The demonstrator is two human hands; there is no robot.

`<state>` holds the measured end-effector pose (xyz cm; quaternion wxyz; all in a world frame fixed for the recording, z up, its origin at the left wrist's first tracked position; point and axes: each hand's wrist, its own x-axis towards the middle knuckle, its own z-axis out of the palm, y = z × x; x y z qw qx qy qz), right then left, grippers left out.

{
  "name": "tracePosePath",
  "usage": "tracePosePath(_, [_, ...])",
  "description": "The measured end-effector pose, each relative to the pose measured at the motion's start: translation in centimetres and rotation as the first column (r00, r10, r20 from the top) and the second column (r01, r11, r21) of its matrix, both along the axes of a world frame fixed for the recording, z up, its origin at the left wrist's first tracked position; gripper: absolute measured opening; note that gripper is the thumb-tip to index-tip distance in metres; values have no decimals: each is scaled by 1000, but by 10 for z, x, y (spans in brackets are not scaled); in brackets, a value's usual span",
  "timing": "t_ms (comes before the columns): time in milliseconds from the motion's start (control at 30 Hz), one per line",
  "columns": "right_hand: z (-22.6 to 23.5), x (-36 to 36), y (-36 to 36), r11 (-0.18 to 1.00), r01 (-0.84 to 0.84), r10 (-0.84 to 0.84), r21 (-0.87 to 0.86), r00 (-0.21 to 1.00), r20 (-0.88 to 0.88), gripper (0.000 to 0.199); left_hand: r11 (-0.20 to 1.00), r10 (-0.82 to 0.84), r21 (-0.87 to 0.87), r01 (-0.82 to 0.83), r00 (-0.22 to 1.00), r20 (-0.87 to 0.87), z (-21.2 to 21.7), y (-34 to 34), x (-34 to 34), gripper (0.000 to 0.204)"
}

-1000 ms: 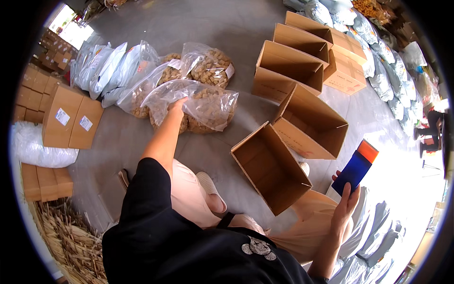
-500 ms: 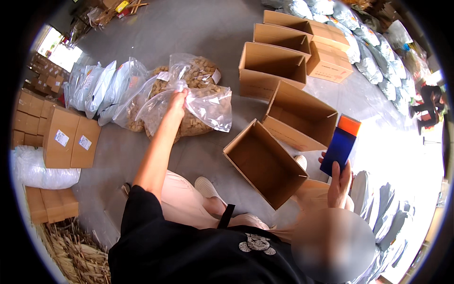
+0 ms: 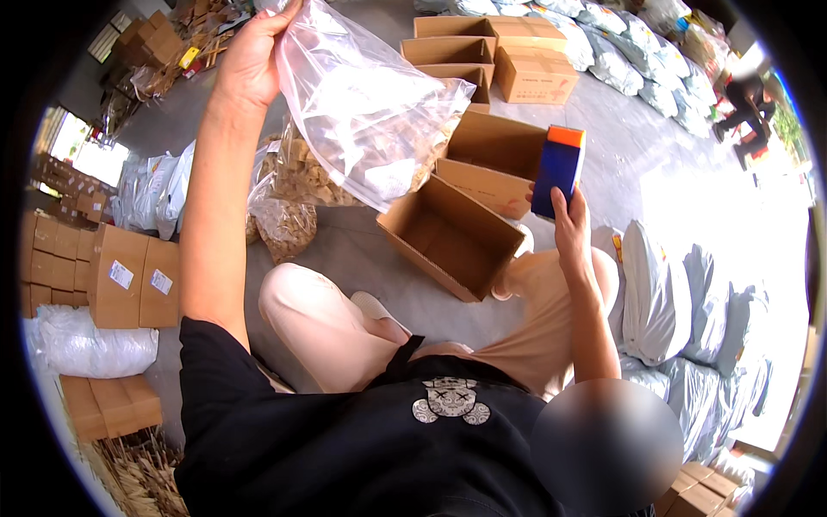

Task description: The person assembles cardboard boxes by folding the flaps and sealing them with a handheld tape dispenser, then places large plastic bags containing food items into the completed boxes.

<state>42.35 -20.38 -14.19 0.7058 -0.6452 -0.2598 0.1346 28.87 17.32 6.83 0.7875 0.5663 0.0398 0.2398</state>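
Note:
Raised at the upper left, my left hand [image 3: 250, 65] is closed around the gathered top of a large clear plastic bag [image 3: 345, 95]. Brown chunky pieces show in the bag's lower part, which hangs just beyond the nearest open carton [image 3: 422, 246]. My right hand [image 3: 568, 220], on the right, grips a small oblong box [image 3: 554, 168], dark blue with an orange end, held upright. The nearest carton stands with its flaps out of sight and a bare inside. Another open carton [image 3: 482, 185] is behind it, partly covered by the bag.
More open cartons [image 3: 448, 53] line up farther back beside closed ones [image 3: 536, 73]. Grey-white sacks [image 3: 655, 293] pile along the right. Another clear bag of brown pieces [image 3: 284, 228] sits on the floor. Stacked cartons [image 3: 121, 276] stand at left; a person [image 3: 748, 108] is far right.
My left hand has lifted the clear bag up off the floor, bringing it right toward the cartons. My right hand, still holding the blue and orange box, has shifted up and left in view.

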Motion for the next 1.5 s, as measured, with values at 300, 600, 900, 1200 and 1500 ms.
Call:
tracePosePath(300, [-6,-1,-13,989,146,-147,14,987,65,17,985,-131,-137,101,963,-234,-63,-86,23,9])
tracePosePath(600, [-12,5,-15,984,145,-135,-105,987,90,25,948,-220,-289,134,932,-288,-133,-167,51,8])
tracePosePath(900, [-4,-1,-8,966,197,-171,-169,973,157,26,842,-334,-508,179,913,-233,-148,-185,46,9])
tracePosePath(1200, [-6,-2,-8,975,171,-156,-140,981,112,25,987,-124,-144,65,883,-453,-203,-102,16,9])
tracePosePath(1500, [-8,-4,-7,977,103,-75,-185,986,148,28,974,220,161,-158,820,-528,-223,-103,-2,60])
